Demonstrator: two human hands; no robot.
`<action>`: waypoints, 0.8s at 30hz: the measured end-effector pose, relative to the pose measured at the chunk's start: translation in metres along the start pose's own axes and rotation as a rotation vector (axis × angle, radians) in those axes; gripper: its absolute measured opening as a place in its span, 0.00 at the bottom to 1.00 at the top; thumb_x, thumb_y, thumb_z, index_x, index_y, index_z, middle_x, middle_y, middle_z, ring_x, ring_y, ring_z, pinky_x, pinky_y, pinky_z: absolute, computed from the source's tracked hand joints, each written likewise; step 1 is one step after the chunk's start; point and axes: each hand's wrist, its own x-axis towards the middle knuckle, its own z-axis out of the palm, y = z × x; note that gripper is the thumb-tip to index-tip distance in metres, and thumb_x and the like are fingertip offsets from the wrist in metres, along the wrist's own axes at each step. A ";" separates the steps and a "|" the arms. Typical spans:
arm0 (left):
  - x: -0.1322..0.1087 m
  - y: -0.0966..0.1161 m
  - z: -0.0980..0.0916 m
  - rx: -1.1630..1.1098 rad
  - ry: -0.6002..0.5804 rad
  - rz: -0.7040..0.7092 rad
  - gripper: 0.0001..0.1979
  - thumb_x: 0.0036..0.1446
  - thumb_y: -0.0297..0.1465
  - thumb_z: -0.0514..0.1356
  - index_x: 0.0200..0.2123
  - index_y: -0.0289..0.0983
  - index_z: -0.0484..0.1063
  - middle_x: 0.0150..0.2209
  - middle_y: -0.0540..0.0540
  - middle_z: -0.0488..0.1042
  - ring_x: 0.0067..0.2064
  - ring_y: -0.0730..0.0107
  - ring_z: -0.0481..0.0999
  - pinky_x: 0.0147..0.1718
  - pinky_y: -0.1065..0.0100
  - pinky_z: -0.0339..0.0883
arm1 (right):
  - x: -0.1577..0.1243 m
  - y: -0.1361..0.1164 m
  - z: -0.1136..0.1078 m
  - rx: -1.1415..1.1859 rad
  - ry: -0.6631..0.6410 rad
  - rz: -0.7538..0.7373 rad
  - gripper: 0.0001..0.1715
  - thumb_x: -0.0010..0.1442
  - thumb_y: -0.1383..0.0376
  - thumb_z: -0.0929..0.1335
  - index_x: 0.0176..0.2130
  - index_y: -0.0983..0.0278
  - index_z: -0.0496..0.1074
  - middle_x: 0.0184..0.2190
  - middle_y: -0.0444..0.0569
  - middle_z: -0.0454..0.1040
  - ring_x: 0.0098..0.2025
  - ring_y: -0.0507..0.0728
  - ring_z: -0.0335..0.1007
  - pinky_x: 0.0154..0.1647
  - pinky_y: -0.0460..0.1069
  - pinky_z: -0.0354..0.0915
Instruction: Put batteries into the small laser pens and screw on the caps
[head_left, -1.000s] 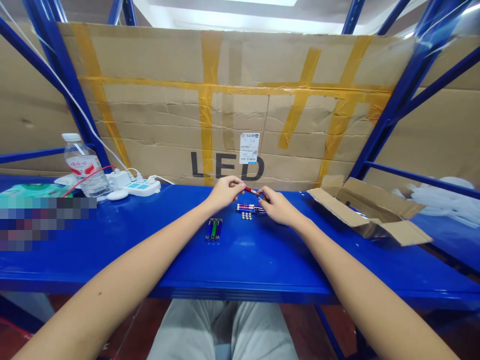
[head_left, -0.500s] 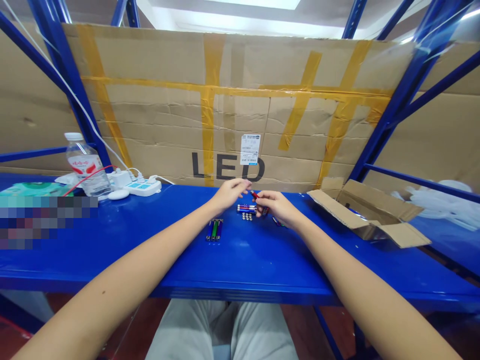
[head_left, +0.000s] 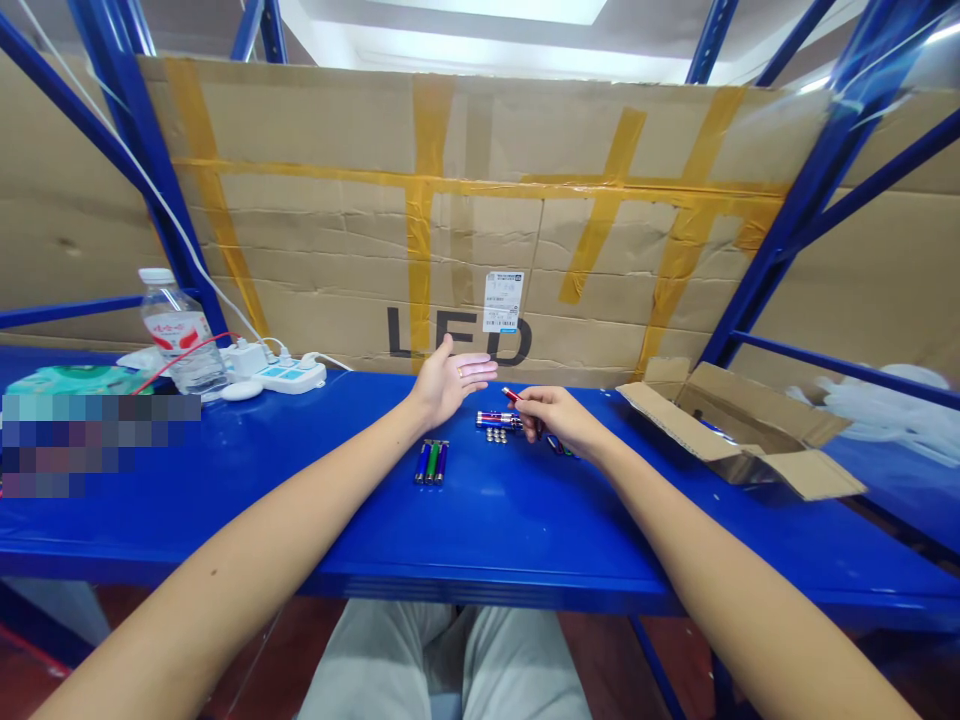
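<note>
In the head view my right hand pinches a small red flashlight whose silver end points to the left. My left hand is raised in front of that end, palm showing and fingers stretched apart, with nothing in it. Its fingers carry a pale purplish glow. Below the hands lie several blue and purple metal tubes, like small flashlights, partly behind my right fingers. Several button cells are grouped just in front of them. Three more tubes, blue, green and purple, lie side by side near my left wrist.
An open cardboard box stands on the blue table at the right. Dark tubes lie by my right wrist. At the left are a water bottle and a white power strip. A large cardboard panel closes the back.
My left hand has drawn slightly away from the red flashlight and opened, turning its palm into view. My right hand keeps holding the flashlight in nearly the same place.
</note>
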 end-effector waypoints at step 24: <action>-0.003 -0.003 0.004 -0.062 0.000 -0.021 0.36 0.63 0.54 0.42 0.45 0.28 0.73 0.49 0.28 0.75 0.53 0.52 0.74 0.51 0.57 0.68 | -0.006 -0.009 0.007 0.124 -0.085 0.096 0.12 0.53 0.58 0.69 0.32 0.64 0.66 0.18 0.36 0.52 0.19 0.47 0.46 0.20 0.46 0.50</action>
